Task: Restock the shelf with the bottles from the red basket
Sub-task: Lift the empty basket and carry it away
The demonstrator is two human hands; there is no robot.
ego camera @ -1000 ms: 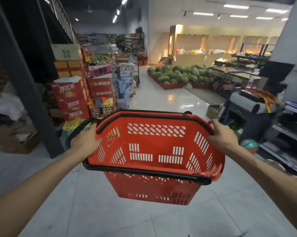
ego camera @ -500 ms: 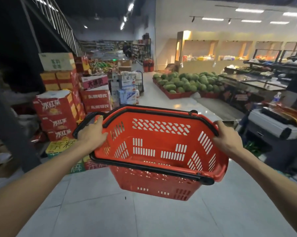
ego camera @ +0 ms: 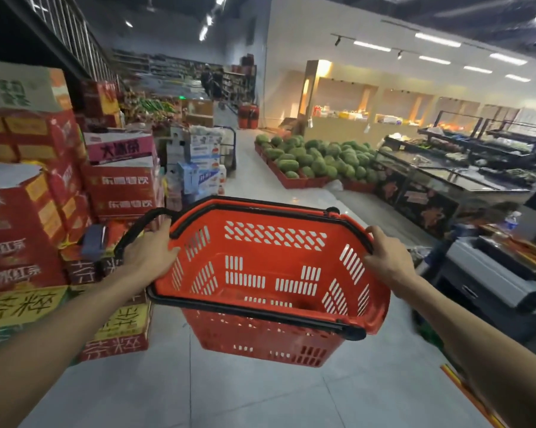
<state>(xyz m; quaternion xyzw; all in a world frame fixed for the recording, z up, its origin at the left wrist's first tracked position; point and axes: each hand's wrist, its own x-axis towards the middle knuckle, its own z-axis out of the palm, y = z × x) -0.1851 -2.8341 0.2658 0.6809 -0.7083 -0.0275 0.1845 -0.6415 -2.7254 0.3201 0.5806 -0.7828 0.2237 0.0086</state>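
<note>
I carry a red basket (ego camera: 269,273) with black handles in front of me, above the grey tiled floor. My left hand (ego camera: 150,253) grips its left rim, fingers curled over the edge beside the raised black handle. My right hand (ego camera: 387,261) grips the right rim. No bottles show inside the basket; I see only its slotted walls and bottom. Store shelves (ego camera: 167,67) stand far down the aisle.
Stacked red and yellow drink cartons (ego camera: 44,217) line the left. A pile of watermelons (ego camera: 316,159) lies ahead on the right, with display counters (ego camera: 439,186) behind it. A grey machine (ego camera: 492,273) stands close on my right. The aisle floor (ego camera: 245,168) runs ahead between them.
The view has swung left and moved forward along the aisle; the cartons on the left are nearer. Both hands keep their hold on the basket.
</note>
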